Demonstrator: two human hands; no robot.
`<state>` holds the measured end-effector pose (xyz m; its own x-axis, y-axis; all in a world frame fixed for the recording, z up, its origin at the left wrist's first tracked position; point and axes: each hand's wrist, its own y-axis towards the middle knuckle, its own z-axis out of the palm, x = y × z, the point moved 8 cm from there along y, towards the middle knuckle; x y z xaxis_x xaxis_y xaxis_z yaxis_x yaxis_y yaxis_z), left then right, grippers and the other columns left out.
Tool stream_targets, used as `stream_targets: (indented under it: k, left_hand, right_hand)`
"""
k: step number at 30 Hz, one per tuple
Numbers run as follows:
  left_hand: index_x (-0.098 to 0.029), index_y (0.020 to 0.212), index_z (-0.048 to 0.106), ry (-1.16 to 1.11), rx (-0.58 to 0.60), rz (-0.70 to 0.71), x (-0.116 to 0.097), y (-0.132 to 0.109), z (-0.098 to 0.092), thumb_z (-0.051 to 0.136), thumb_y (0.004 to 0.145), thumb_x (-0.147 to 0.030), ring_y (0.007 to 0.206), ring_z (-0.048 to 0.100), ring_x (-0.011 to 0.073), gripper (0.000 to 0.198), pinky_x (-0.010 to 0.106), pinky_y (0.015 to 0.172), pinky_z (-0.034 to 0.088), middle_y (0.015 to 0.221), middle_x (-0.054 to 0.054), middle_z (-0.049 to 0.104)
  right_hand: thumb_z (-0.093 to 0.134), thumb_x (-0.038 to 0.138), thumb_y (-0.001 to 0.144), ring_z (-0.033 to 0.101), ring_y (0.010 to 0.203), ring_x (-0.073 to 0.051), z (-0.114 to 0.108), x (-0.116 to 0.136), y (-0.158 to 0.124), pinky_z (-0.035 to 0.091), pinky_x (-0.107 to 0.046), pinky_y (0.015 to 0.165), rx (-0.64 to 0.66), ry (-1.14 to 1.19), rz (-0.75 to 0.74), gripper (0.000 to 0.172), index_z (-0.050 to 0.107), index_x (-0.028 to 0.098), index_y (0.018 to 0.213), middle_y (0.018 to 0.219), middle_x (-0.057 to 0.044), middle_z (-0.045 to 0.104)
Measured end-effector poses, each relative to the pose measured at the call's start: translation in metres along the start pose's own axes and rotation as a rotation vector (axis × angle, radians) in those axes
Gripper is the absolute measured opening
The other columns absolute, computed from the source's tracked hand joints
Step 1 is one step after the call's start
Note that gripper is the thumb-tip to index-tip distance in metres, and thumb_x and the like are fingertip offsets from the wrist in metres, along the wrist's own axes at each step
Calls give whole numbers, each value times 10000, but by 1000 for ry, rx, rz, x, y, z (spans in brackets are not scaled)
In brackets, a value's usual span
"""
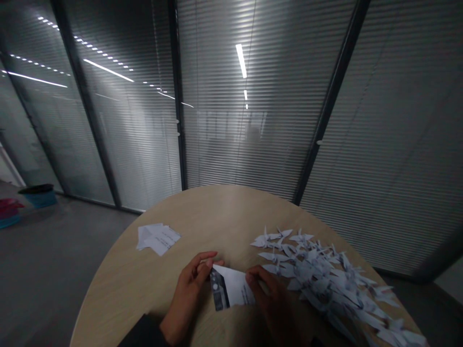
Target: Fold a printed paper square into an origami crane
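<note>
Paper sheet (237,288), dark print along left end, at lower centre of frame, held between both hands. Left hand (191,279) pinches upper-left corner, right hand (266,291) right edge; two-ended grip presumably for steadiness. Loose sheets (157,237) overlap at left on tabletop (220,212), folded paper cranes (318,274) crowd lower right: sides probably split so flat and folded paper don't mix.
</note>
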<state>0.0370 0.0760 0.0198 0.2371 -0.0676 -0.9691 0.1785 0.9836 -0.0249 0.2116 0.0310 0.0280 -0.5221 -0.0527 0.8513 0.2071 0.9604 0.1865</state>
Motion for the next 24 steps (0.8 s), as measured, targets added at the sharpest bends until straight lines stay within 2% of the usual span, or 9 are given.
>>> stream_targets:
  k: [6, 9, 11, 14, 17, 20, 24]
  left_hand:
    - [-161, 931, 641, -78, -1, -26, 6, -2, 0, 698, 673, -447, 695, 652, 245, 389, 337, 664, 445, 749, 87, 726]
    - [-157, 872, 666, 9, -42, 13, 5, -1, -6, 685, 673, -373, 603, 602, 202, 294, 297, 606, 404, 619, 27, 661]
    - [-157, 916, 671, 77, -37, 43, 2, -1, -6, 679, 685, -390, 574, 567, 180, 329, 285, 597, 387, 563, -10, 605]
    - [-172, 1049, 626, 79, 15, 3, 1, -1, 1, 682, 685, -512, 642, 600, 198, 502, 304, 651, 422, 611, -3, 628]
    - [-183, 1085, 597, 1, 51, -103, 6, -5, 8, 723, 623, -581, 773, 649, 242, 623, 339, 721, 461, 757, 59, 700]
    - [-161, 1001, 651, -54, 114, -161, 12, -8, 16, 729, 636, -573, 809, 653, 242, 556, 322, 718, 472, 832, 94, 717]
    - [-113, 815, 729, -30, 289, -183, 20, -12, 28, 761, 646, -493, 679, 620, 184, 417, 271, 652, 441, 758, 85, 705]
  right_hand:
    - [411, 489, 794, 590, 788, -225, -1, -5, -1, 405, -315, 755, -15, -23, 17, 333, 585, 212, 732, 785, -54, 648]
    - [388, 496, 819, 585, 777, -216, 0, -6, -1, 402, -309, 743, 9, -36, -4, 351, 573, 217, 715, 769, -43, 638]
    - [370, 509, 831, 586, 767, -209, 1, -7, 0, 407, -297, 722, 18, -25, 2, 364, 568, 221, 727, 770, -38, 640]
    - [355, 511, 844, 587, 751, -199, 0, -7, 2, 411, -281, 702, -7, -26, -5, 362, 557, 228, 743, 767, -30, 639]
    - [354, 486, 856, 575, 722, -186, 1, -1, 2, 405, -267, 677, -15, -41, -71, 342, 539, 228, 730, 732, -17, 606]
    - [354, 441, 879, 555, 702, -171, 9, 4, -1, 398, -256, 671, 22, -57, -173, 318, 538, 225, 737, 723, -9, 581]
    - [364, 393, 906, 537, 691, -156, 13, 4, -4, 386, -249, 658, 2, -68, -282, 289, 535, 221, 748, 721, 2, 560]
